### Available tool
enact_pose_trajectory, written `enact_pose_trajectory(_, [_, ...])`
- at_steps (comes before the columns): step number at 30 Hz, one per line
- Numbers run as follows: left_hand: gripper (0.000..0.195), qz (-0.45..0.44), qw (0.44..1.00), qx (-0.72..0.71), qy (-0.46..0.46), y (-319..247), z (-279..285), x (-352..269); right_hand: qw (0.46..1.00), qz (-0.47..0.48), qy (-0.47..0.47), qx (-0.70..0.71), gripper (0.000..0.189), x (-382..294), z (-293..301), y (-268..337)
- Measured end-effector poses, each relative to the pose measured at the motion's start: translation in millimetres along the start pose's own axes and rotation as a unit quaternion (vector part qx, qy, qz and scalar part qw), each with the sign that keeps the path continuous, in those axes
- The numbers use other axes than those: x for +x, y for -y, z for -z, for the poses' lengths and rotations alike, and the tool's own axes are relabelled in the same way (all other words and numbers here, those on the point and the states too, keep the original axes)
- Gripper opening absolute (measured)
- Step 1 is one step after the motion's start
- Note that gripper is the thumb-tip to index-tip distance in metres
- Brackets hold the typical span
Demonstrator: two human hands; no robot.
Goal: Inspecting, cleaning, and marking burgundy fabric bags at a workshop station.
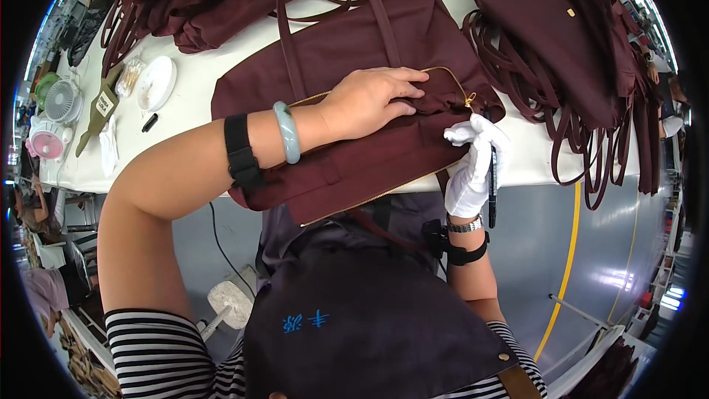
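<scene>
In front of me lies a maroon tote bag (365, 39) with its gold zip (382, 194) undone and the lining (354, 163) showing. Across the opening rests my bare left hand (371, 101), fingertips on the gathered fabric; its thumb is hidden, so I cannot tell whether it pinches the cloth. My right hand (477, 160), in a white glove, is at the right end of the opening, fingertips just below the gold zip pull (470, 98). A black marker pen (492, 188) is held in the gloved hand, pointing down along the wrist.
More maroon bags are heaped at the back left (210, 0) and at the right (548, 39), straps hanging over the table edge. On the left are a white dish (157, 83), a black cap (149, 123), an olive strap piece (99, 105) and small fans (63, 100). People work further off.
</scene>
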State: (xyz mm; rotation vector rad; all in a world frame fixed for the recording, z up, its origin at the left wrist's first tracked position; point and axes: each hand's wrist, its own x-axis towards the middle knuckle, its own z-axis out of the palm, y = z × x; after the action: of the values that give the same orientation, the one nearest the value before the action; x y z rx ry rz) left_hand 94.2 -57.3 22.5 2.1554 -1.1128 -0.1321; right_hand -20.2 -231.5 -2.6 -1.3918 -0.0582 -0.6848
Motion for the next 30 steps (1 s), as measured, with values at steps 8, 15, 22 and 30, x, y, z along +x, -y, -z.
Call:
enact_pose_trajectory(8, [0.027, -0.007, 1.0, -0.024, -0.004, 7, -1, 1, 1.0, 0.028, 0.0, -0.005, 0.026, 0, 1, -5])
enact_pose_trajectory(15, [0.027, -0.009, 1.0, -0.012, -0.003, 6, -1, 1, 0.994, 0.036, 0.041, -0.095, 0.026, 7, -2, -1])
enact_pose_trajectory(22, [0.028, -0.022, 1.0, 0.001, -0.011, 7, -4, 3, 0.94, 0.167, 0.171, -0.242, 0.024, 20, -15, -1])
enact_pose_trajectory(30, [0.033, 0.001, 1.0, 0.006, 0.022, 7, 1, 3, 0.971, 0.078, 0.09, -0.206, 0.015, 9, -8, -15])
